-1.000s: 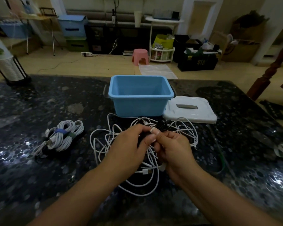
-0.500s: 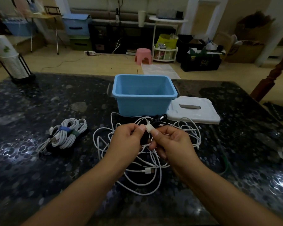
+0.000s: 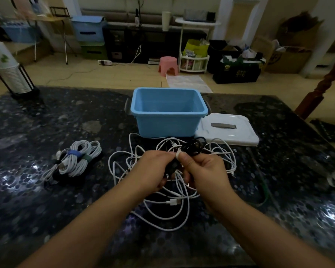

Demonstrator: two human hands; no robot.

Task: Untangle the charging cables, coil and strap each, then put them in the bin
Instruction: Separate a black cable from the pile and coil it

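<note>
Both hands [image 3: 182, 171] pinch a dark cable [image 3: 191, 148] above the tangle [image 3: 162, 190].
Two coils [image 3: 77, 159] strapped toward the surface's left edge; bin [image 3: 167, 122] empty.

Single view: head-worn wide-angle camera, set above the near edge of the bench [image 3: 46, 190], facing forward and down across it toward the far edge and the room floor beyond. Close range: both forearms enter from the bottom edge of frame, hands near centre. No second view.
</note>
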